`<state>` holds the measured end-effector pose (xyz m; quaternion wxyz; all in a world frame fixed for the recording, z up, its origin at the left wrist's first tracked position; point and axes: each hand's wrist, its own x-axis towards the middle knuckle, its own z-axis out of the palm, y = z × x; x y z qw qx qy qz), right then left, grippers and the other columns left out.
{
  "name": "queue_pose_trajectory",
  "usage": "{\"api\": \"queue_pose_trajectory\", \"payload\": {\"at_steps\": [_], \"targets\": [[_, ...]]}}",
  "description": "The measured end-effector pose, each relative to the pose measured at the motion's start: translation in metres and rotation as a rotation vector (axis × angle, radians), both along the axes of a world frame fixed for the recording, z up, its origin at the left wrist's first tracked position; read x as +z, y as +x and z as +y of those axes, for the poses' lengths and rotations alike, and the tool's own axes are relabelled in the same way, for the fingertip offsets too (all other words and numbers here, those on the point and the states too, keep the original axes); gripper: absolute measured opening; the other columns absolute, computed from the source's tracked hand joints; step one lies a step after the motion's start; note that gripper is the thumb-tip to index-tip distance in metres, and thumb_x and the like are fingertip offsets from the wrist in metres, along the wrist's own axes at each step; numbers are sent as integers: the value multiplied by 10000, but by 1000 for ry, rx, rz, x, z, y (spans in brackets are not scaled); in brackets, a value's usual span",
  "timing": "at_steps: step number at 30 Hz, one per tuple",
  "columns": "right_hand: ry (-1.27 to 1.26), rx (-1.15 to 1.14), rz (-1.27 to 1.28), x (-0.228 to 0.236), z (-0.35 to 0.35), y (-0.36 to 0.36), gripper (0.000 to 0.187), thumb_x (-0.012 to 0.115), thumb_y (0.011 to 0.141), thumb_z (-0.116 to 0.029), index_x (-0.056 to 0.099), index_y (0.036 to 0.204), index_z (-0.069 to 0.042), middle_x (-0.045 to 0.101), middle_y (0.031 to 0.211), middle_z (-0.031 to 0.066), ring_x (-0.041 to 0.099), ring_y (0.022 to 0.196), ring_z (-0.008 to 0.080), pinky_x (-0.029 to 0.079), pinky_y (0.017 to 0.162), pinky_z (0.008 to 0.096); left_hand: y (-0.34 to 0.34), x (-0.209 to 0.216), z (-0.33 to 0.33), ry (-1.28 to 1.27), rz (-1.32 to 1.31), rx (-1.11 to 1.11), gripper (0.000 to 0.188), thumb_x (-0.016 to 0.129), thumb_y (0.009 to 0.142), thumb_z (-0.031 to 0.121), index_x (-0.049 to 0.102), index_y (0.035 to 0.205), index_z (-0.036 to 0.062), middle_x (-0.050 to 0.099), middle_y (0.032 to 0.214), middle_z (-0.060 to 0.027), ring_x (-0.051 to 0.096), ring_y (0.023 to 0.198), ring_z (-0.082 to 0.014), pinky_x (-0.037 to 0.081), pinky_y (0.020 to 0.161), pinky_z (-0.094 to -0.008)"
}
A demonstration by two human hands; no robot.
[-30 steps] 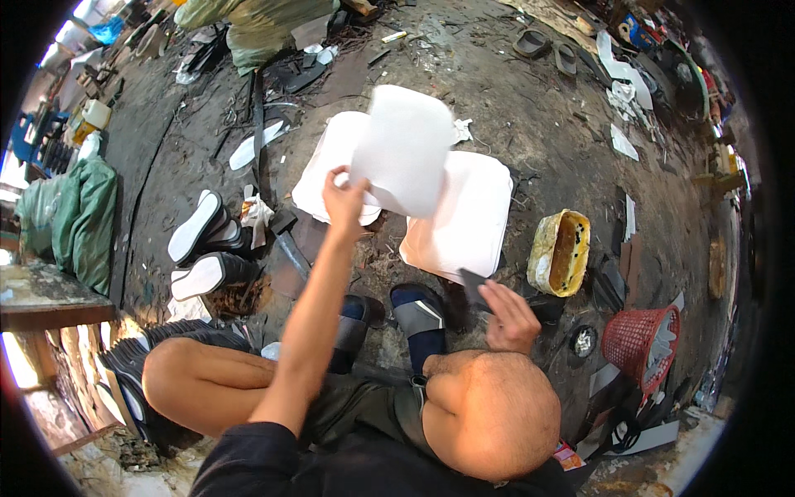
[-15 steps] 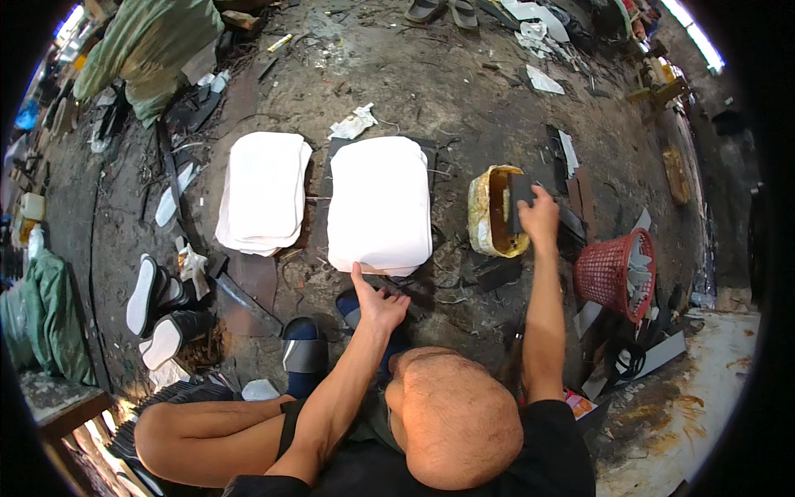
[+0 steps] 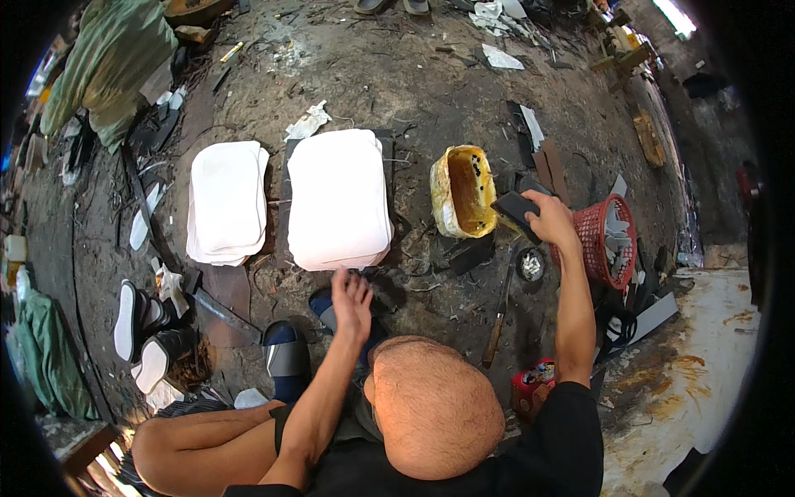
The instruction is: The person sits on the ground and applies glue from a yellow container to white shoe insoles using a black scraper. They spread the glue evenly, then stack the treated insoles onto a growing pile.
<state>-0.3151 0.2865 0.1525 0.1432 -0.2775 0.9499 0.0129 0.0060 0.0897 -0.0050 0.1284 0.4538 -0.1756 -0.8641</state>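
Note:
My right hand grips a dark flat rectangular block, tilted just beyond the right rim of a yellow-stained oval tub. Brownish-yellow residue coats the tub's inside, with black specks on its far wall. What the block's underside is made of I cannot tell. Below the near edge of a stack of white rounded sheets, my left hand is open, fingers stretched out and holding nothing. Whether its fingertips touch the sheets is unclear. A second stack of white sheets lies to the left.
A red plastic basket of pale scraps stands right of my right hand. Close by are a small round dish of white bits and a long-handled tool. Shoes and a hammer-like tool lie on the left, scraps all around.
The dark block has come out of the tub to its right in my right hand and is now tilted. My left thumb has left the stack's near edge. The whole view has shifted.

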Motion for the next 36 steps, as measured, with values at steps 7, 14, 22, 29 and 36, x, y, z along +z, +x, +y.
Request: {"api": "queue_pose_trajectory", "payload": {"at_steps": [7, 14, 22, 29, 36], "targets": [[80, 272, 504, -6, 17, -69, 350, 648, 836, -119, 708, 1158, -242, 733, 920, 123, 707, 865, 360, 555, 742, 503, -10, 23, -7, -1629, -132, -394, 462, 696, 812, -14, 628, 1269, 6, 601, 1337, -213, 570, 1261, -363, 482, 1030, -418], [-717, 183, 109, 38, -159, -43, 442, 683, 839, -199, 667, 1270, -101, 712, 1156, 191, 689, 1069, 333, 523, 928, 399, 1, -4, -80, -2146, -323, -755, 580, 606, 779, -24, 542, 1355, -17, 508, 1464, -177, 431, 1411, -332, 365, 1168, -448], [-482, 181, 34, -107, -264, 109, 471, 596, 891, -190, 548, 1327, -19, 709, 971, 279, 698, 943, 433, 536, 847, 526, 13, -14, -75, -2051, -277, -709, 554, 604, 799, -2, 544, 1349, -6, 507, 1469, -159, 429, 1414, -324, 347, 1184, -454], [-372, 462, 110, -107, -335, 75, 398, 628, 909, -214, 595, 1296, -129, 731, 919, 194, 707, 878, 396, 548, 774, 509, 3, -3, -74, -2016, -199, -698, 599, 599, 776, -15, 515, 1369, -25, 500, 1467, -163, 401, 1430, -321, 314, 1205, -445], [-257, 1337, -403, -108, -318, 191, 337, 667, 806, -260, 745, 1134, -267, 753, 1009, 56, 718, 905, 284, 565, 802, 419, 10, -24, -71, -1749, -332, -810, 575, 631, 762, 29, 548, 1330, -10, 521, 1442, -170, 453, 1391, -323, 337, 1191, -436]]}}
